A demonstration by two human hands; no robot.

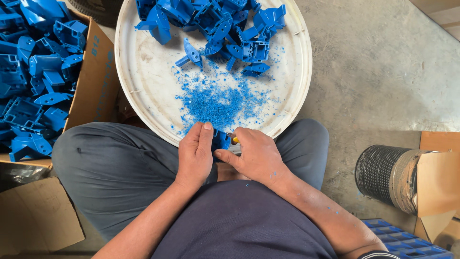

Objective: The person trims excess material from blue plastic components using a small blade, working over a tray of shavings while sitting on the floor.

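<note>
My left hand point(195, 154) and my right hand point(255, 154) meet over my lap at the near rim of a big round white tray point(143, 81). Between them sits a small blue plastic part point(221, 140), gripped by the left hand's fingers. My right hand is closed around a small tool with a yellow bit point(235, 140) showing, pressed against the part. A heap of blue shavings point(218, 101) lies on the tray just beyond my hands. Several blue plastic parts point(215, 24) are piled at the tray's far side.
A cardboard box point(93, 81) at the left is full of the same blue parts point(33, 72). Another flat cardboard piece point(36, 218) lies lower left. At right stand a dark ribbed roll point(381, 172), a cardboard box point(438, 182) and a blue crate point(402, 240) on the concrete floor.
</note>
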